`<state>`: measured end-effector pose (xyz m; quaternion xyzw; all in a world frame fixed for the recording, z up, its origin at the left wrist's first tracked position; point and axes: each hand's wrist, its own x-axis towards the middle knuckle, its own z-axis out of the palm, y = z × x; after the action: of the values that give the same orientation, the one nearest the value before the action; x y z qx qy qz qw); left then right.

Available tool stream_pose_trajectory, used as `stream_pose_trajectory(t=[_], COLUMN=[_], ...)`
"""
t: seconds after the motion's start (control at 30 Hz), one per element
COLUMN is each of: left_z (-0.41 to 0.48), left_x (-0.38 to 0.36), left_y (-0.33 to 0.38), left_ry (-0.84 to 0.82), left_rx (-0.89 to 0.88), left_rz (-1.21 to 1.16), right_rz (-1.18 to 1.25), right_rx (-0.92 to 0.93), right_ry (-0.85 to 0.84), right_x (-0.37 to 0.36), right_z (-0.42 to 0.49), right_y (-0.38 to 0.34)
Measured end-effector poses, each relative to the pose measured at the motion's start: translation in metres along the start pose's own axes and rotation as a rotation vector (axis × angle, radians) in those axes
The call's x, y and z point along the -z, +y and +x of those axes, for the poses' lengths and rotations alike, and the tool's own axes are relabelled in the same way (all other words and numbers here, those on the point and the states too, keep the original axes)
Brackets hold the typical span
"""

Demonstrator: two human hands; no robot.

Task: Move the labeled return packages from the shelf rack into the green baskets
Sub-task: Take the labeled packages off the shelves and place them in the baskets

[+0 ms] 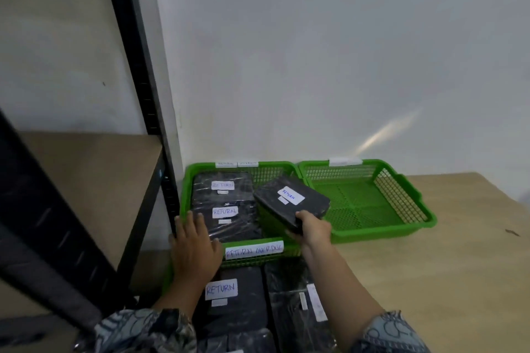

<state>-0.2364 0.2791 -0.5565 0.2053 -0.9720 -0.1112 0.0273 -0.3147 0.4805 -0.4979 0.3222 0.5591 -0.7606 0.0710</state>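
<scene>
Right hand [311,231]: fingers and thumb curl round the near corner of the held package [292,203].
Held package: black wrap with a white "RETURN" label. It is tilted in the air over the shared rims of the far-left basket [186,180] and the right basket [372,233].
Left hand [195,246]: fingers straight and spread. It rests palm down on the near end of the packed parcels [246,218], at the near left corner of the far-left basket, and holds nothing.
Packed parcels: two black wraps, each labeled "RETURN", lying flat along the left side of the far-left basket.
Right basket: green mesh at the counter's [444,266] back edge, touching the far-left basket.
Near basket [167,278]: sits at the counter's front, with a "RETURN OVERDUE" tag on its far rim. It is filled with black near parcels [238,318], one of which reads "RETURN".
Shelf rack [137,66]: black post and brown board, just left of the baskets.
</scene>
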Motion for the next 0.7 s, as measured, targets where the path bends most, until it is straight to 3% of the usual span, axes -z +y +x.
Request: stream_pose_trajectory(t=[0.2, 0.4, 0.7], left_z=[0.01, 0.005, 0.005], left_x=[-0.01, -0.017, -0.018], left_y=[-0.013, -0.021, -0.022], left_ry=[0.019, 0.052, 0.033], left_rx=[0.156, 0.106, 0.107], left_rz=[-0.063, -0.114, -0.1], right_rz=[-0.021, 0.015, -0.027], right_rx=[-0.17, -0.263, -0.372], right_ry=[-0.036, -0.003, -0.126], right_x=[-0.035, -0.054, -0.06], right_z=[0.026, 0.041, 0.054], right_y=[-0.002, 0.004, 0.01])
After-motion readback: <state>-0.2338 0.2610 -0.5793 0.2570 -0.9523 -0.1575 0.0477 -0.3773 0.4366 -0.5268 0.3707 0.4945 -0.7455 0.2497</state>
